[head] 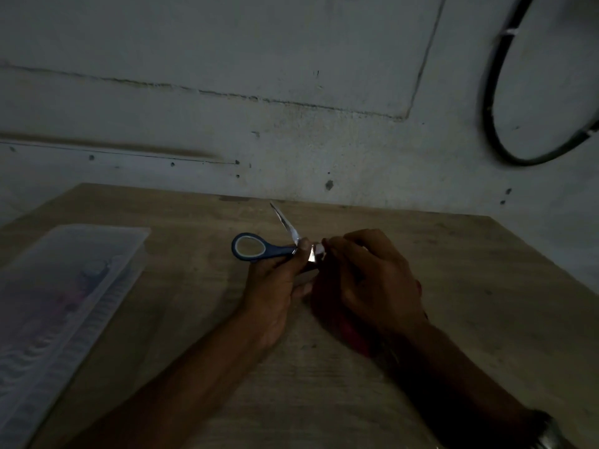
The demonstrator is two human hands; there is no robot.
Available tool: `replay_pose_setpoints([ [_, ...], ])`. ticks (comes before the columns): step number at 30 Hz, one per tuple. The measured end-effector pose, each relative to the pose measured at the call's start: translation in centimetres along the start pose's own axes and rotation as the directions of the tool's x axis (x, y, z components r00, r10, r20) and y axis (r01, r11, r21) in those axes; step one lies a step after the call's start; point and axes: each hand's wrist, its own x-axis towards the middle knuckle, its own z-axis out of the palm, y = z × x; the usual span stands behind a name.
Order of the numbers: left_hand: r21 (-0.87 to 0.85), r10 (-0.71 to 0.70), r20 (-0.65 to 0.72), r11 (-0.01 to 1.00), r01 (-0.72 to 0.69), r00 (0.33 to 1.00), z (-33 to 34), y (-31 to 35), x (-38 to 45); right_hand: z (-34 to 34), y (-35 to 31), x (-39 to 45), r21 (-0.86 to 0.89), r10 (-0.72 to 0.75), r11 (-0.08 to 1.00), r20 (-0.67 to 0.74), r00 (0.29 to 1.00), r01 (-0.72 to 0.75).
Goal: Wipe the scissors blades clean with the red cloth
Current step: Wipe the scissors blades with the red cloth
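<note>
The scene is dim. Blue-handled scissors (256, 248) are held open above the wooden table (470, 286). One blade (285, 222) points up and away toward the wall. My left hand (275, 286) grips the scissors near the pivot, with one handle loop sticking out to the left. My right hand (372, 280) pinches the other blade (312, 256) just right of the pivot. The red cloth (353, 328) is bunched under my right palm, and only a dark red fold of it shows below the hand.
A clear plastic box (64, 306) with blurred contents lies at the table's left edge. A grey wall rises right behind the table. A black cable loop (492, 124) hangs on it at the upper right. A metal watch (547, 432) is on my right wrist.
</note>
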Motion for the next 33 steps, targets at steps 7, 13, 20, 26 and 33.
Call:
replay_pose_setpoints([
  [7, -0.028, 0.021, -0.086, 0.999, -0.024, 0.996, -0.1, 0.1, 0.0, 0.3, -1.4, 0.1, -0.026, -0.081, 0.996, 0.226, 0.971, 0.089],
  [13, -0.049, 0.034, -0.074, 0.998, -0.038, 0.997, -0.7, 0.4, 0.3, -0.1, 0.3, -0.9, -0.108, -0.026, 0.993, 0.164, 0.986, 0.044],
  [20, -0.028, 0.041, -0.045, 0.999, -0.042, 0.998, -0.6, 0.1, 0.1, 0.8, -1.4, 0.5, 0.018, -0.068, 0.998, 0.09, 0.994, 0.066],
  [26, -0.059, 0.043, -0.081, 0.997, -0.048, 0.996, -0.7, 0.2, 0.3, 0.7, -1.3, -0.1, -0.013, -0.089, 0.995, 0.224, 0.971, 0.094],
  [33, -0.02, 0.05, -0.039, 0.999, -0.051, 0.998, -0.7, 0.0, 0.2, 0.5, -1.4, 0.1, 0.035, -0.072, 0.997, 0.187, 0.98, 0.067],
])
